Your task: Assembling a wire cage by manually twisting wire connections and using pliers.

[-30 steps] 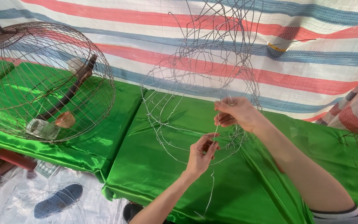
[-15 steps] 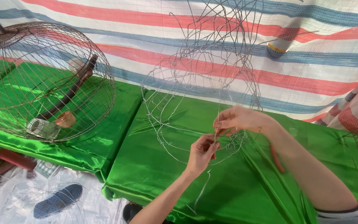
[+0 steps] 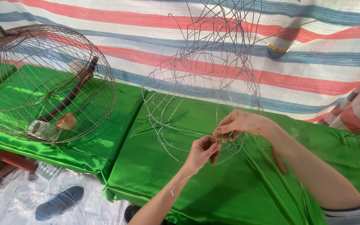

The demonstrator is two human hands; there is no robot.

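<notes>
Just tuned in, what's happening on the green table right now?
A person is working bare-handed on an unfinished wire frame that stands on the green cloth. The left hand and the right hand meet at the frame's lower edge, each pinching thin wire between the fingertips. A finished round wire cage, with a perch and small cups inside, sits on the table to the left, untouched.

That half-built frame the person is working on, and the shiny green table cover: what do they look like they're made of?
The open frame looks like thin bare metal wire: grey, slightly glinting strands bent into loops and twisted at the joints. Both hands, left hand and right hand, pinch a strand of it. The green cover looks like satin or a similar glossy fabric: bright sheen and soft folds at its edges. The exact fibre cannot be told.
</notes>
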